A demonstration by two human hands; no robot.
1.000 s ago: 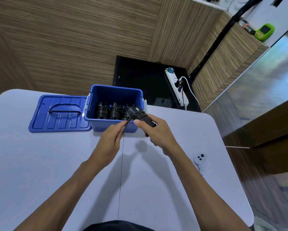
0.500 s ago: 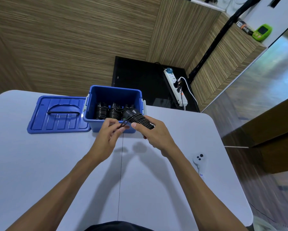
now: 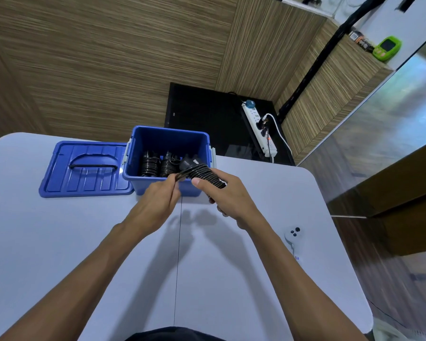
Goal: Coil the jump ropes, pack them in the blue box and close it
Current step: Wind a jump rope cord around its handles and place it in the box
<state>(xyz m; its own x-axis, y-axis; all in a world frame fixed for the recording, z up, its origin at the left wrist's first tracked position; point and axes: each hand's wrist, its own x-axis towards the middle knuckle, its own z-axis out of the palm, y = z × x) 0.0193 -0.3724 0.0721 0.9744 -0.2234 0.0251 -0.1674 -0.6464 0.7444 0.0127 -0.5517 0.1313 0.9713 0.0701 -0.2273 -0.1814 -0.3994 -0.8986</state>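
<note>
A coiled black jump rope (image 3: 203, 174) is held just in front of the open blue box (image 3: 167, 137). My right hand (image 3: 228, 196) grips the coil around its near end. My left hand (image 3: 159, 196) pinches the rope's loose end at the coil's left tip. Inside the box stand two coiled black ropes (image 3: 157, 166) side by side. The blue lid (image 3: 84, 168), handle up, lies flat on the table to the left of the box, touching it.
The white table (image 3: 59, 242) has a seam running down its middle. A white controller (image 3: 294, 236) lies near the right edge. Beyond the far edge, a power strip (image 3: 258, 129) with a white cable sits on a black surface.
Both hands with the coil have shifted slightly toward the box; my left hand's fingers have moved up to the coil's tip. The box and lid are unmoved.
</note>
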